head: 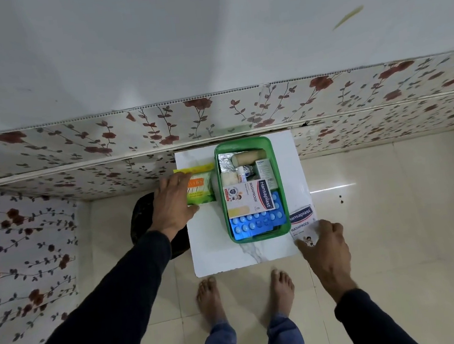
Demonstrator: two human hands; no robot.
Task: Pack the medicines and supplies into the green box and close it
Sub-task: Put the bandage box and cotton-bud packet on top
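Note:
The green box [220, 172] stands open on a small white table [215, 252]. Inside lie a Hansaplast carton [248, 199], blue blister strips [254, 224], a beige bandage roll [248, 157], a foil strip and small tubes and cartons. My left hand [173, 203] rests on a yellow-green packet of cotton buds [201, 189] left of the box, fingers spread over its left edge. My right hand [326, 248] touches a second Hansaplast carton [302, 221] at the table's right front edge, fingertips on its near end. No lid is in view.
A dark round object [143, 218] sits on the floor left of the table, under my left arm. Flower-patterned panels [76, 149] run behind and to the left. My bare feet [245, 297] stand on beige floor tiles in front of the table.

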